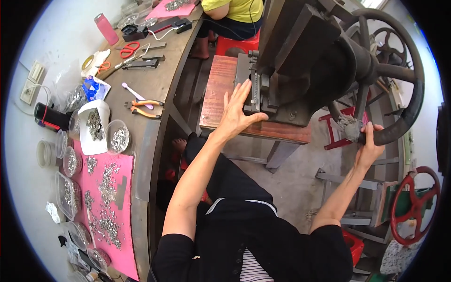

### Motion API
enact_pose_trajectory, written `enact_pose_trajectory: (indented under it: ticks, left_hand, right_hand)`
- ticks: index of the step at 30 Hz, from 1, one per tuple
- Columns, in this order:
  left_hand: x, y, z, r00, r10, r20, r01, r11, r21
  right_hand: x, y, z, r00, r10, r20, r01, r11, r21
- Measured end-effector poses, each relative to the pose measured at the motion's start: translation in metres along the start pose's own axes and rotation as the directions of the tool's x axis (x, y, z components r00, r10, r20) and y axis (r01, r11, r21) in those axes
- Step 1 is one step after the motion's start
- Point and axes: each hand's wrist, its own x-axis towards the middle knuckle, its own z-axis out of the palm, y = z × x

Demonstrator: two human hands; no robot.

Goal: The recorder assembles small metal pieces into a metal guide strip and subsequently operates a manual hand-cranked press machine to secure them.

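Observation:
A dark, heavy hand press (324, 61) stands on a reddish wooden stand. My left hand (237, 113) lies at its base with fingers spread and thumb out, the fingertips beside a narrow metal fixture (256, 91). Nothing shows in that palm; whether a small part is under the fingertips I cannot tell. On the right, my right hand (370, 146) is closed round the lower rim of the press's large handwheel (416, 94). Next to that hand, a wad of pale cloth (348, 128) is wrapped on the wheel.
Left of me runs a workbench (145, 164) with a pink mat (124, 188), small metal parts, plastic tubs, orange-handled cutters (143, 108) and red scissors (129, 50). A person in a yellow top (239, 11) sits on a red stool ahead. A red handwheel (416, 207) stands at right.

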Motion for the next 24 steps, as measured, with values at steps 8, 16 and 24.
enact_pose_trajectory:
  ticks: [8, 16, 24]
  left_hand:
    - [0.009, 0.006, 0.001, 0.999, 0.037, 0.020, -0.038, 0.997, 0.067]
    - [0.034, 0.003, 0.009, 0.998, 0.045, 0.049, -0.052, 0.987, 0.150]
    - [0.041, -0.003, 0.004, 0.999, 0.043, 0.029, -0.047, 0.988, 0.150]
  right_hand:
    - [0.101, -0.109, -0.023, 0.974, 0.010, 0.226, 0.057, 0.956, -0.287]
    - [0.236, -0.144, 0.003, 0.866, 0.215, 0.451, -0.084, 0.952, -0.294]
    - [0.165, -0.129, -0.010, 0.941, 0.115, 0.318, -0.049, 0.977, -0.209]
